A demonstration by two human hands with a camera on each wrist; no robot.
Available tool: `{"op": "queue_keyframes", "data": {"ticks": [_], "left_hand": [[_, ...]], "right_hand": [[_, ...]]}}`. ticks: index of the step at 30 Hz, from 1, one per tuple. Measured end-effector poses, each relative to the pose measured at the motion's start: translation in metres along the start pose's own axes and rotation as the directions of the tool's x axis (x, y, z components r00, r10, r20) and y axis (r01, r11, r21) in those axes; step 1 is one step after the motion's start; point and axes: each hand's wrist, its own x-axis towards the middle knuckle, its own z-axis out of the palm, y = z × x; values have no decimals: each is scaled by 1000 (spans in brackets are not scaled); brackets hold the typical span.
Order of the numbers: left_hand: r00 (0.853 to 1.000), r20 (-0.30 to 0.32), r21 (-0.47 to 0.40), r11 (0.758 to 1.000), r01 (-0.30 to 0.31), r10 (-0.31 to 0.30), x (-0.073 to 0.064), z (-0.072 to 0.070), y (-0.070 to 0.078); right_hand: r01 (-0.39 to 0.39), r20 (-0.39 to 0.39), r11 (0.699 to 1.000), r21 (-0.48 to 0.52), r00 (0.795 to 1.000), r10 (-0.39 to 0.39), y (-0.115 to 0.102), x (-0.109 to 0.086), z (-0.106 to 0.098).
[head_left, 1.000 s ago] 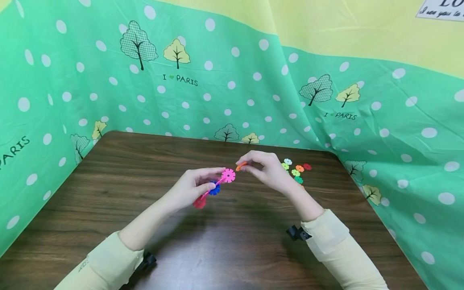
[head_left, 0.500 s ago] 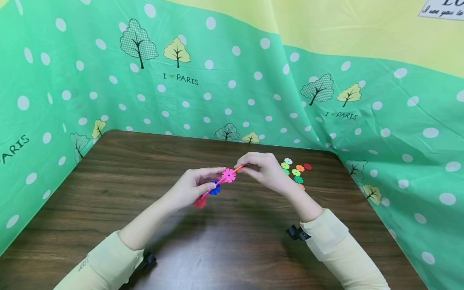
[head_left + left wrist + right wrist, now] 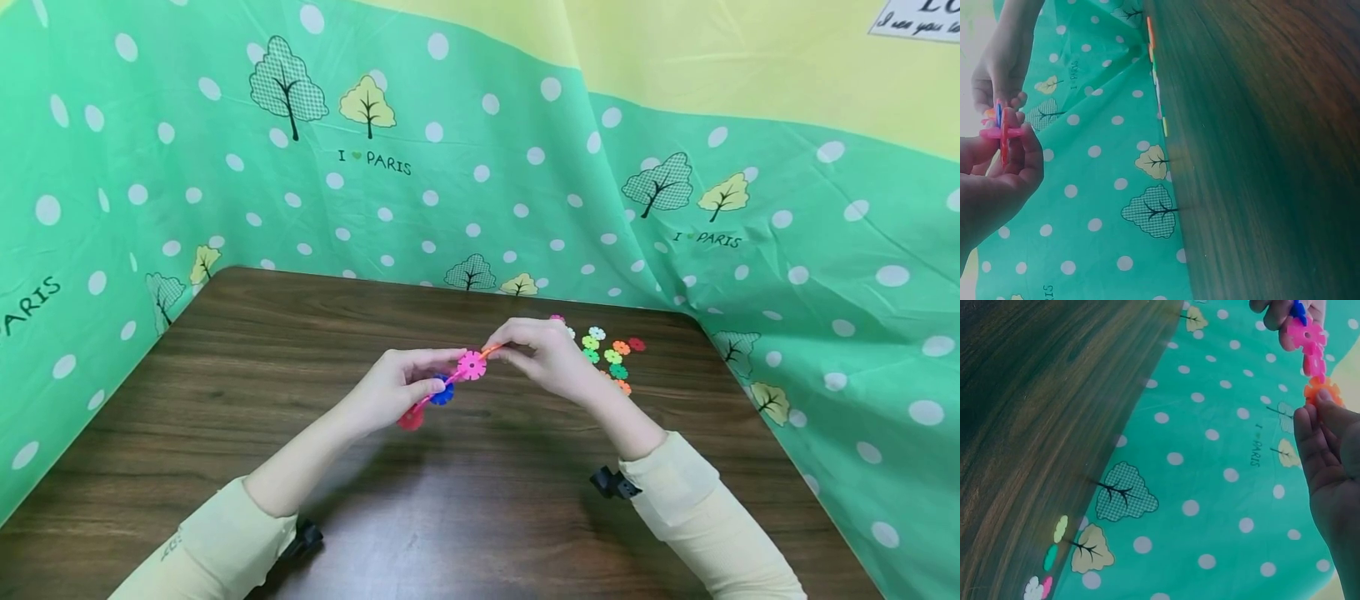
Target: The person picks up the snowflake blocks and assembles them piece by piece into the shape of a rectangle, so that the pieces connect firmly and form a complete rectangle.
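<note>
Above the table, my left hand [image 3: 390, 387] pinches a short chain of notched flower-shaped plastic discs between thumb and fingers. Along the chain show a red disc [image 3: 410, 418], a blue disc [image 3: 443, 392] and a pink disc [image 3: 472, 365] at the end nearest my right hand. My right hand [image 3: 551, 354] pinches an orange disc [image 3: 1320, 392], its edge meeting the pink end of the chain. In the left wrist view the red disc [image 3: 1004, 139] and pink pieces stick out between the left fingers, which partly hide the chain.
Several loose flower discs [image 3: 617, 371] in green, yellow, orange, red, white and pink lie on the dark wooden table [image 3: 480, 517] beyond my right hand, which hides some. A green dotted curtain [image 3: 480, 200] borders the table at the back and sides.
My right hand has brought the orange disc left and slightly down, from apart to against the pink disc. The left hand stays nearly still with the chain.
</note>
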Motion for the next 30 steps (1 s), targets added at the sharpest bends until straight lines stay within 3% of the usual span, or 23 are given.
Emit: {"op": "queue_keyframes", "data": {"ticks": [9, 14, 23, 30], "left_hand": [[998, -2, 34, 997, -65, 65, 2, -2, 2], [998, 2, 37, 998, -58, 58, 3, -2, 0], [998, -6, 47, 997, -64, 65, 1, -3, -10], [993, -18, 6, 994, -114, 114, -2, -6, -13]], "right_hand": [[28, 20, 999, -22, 999, -27, -4, 0, -1], [19, 23, 999, -31, 1000, -18, -4, 0, 0], [-85, 46, 996, 11, 995, 85, 5, -6, -5], [-177, 10, 981, -77, 984, 178, 22, -25, -25]]}}
